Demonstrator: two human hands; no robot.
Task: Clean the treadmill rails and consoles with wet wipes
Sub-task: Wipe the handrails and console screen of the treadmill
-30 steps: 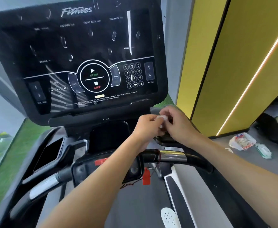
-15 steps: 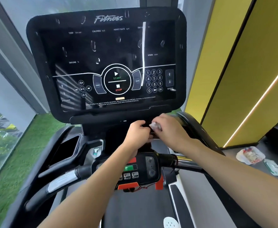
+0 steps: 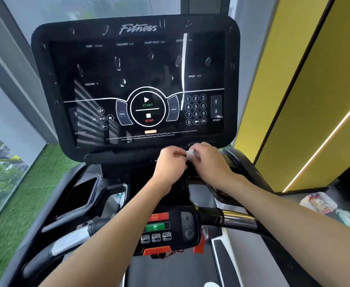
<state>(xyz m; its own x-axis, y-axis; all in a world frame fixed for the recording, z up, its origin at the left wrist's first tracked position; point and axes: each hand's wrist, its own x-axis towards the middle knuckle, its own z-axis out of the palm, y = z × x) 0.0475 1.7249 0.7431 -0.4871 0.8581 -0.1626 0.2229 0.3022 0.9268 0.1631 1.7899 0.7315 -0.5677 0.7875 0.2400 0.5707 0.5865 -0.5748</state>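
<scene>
Both hands meet just below the treadmill's big black console (image 3: 135, 83), whose dark screen is dotted with water drops. The left hand (image 3: 171, 163) and the right hand (image 3: 210, 161) each pinch the same small white wet wipe (image 3: 190, 153), bunched between their fingertips. On the floor to the right lies a wipe packet (image 3: 318, 203).

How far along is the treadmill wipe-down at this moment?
Done: nothing looks finished; drops sit on the console screen. In hand: the left hand and right hand pinch a small white wipe between them just below the screen, apparently readying it. Left: likely the screen, the handlebar and the small control panel; the frame cannot show whether those were wiped.
</scene>
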